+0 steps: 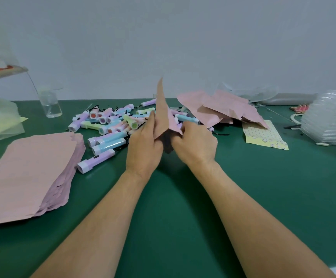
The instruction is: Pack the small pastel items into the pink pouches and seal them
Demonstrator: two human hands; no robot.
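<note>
Frame centre: left hand (146, 146) and right hand (195, 142) both pinch one pink pouch (163, 115) held upright, likely opening or sealing its mouth; pastel items (111, 125) piled behind; next needs a firm press along the opening

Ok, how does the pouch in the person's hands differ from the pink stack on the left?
The held pouch is a single one, standing upright with a corner pointing up; the stack is many pouches lying flat on the green table. The left hand and right hand both grip the held pouch at its lower end, while no hand touches the stack. Both are the same plain pink.
</note>
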